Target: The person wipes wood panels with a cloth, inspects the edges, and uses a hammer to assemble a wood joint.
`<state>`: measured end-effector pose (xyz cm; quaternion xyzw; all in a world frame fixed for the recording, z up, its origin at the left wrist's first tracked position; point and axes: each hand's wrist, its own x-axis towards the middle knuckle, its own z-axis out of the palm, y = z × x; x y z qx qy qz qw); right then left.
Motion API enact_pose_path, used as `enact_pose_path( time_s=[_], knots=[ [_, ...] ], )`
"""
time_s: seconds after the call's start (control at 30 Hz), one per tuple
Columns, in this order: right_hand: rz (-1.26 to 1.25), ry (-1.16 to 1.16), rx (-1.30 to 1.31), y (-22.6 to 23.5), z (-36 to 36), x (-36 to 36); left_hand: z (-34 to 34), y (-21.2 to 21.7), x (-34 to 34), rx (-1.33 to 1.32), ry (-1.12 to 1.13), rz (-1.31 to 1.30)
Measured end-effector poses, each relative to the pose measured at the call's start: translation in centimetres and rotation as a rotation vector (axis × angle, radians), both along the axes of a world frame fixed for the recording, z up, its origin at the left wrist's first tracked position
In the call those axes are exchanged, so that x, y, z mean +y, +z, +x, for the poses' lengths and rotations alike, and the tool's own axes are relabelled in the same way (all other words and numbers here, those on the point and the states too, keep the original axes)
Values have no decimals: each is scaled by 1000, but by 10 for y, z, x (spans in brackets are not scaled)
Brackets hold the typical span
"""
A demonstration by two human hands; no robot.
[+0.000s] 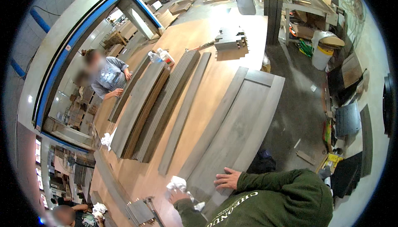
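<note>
One gray panel (244, 115) occupies the surface's (217, 84) right edge; right hand (227, 180) (fingers spread) contacts it; left hand (177, 196) grips cloth (179, 182).

We could not make out all of the left hand (178, 196), as the bunched white cloth (178, 183) covered its fingertips, and we could not tell how firmly it gripped. The near end of the grey panel (244, 115) was hidden from us behind the green sweatshirt (273, 194). We saw blurred faces on the co-worker across the table (110, 76) and the lower-left co-worker (79, 218), whom the rim cut off. The top edge cropped a standing person (244, 1). The white bottle's (166, 57) label was too small for us to read.
</note>
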<state>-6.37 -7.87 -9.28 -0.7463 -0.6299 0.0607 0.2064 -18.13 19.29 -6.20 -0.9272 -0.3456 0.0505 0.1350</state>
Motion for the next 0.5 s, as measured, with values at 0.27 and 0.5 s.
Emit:
enact_pose_path(
  time_s=[0.27, 0.5],
  knots=[
    [52, -12, -81, -7, -3, 2, 5, 11, -3, -19, 8, 3],
    [-18, 6, -102, -1, 1, 3, 4, 13, -9, 31, 16, -126]
  ],
)
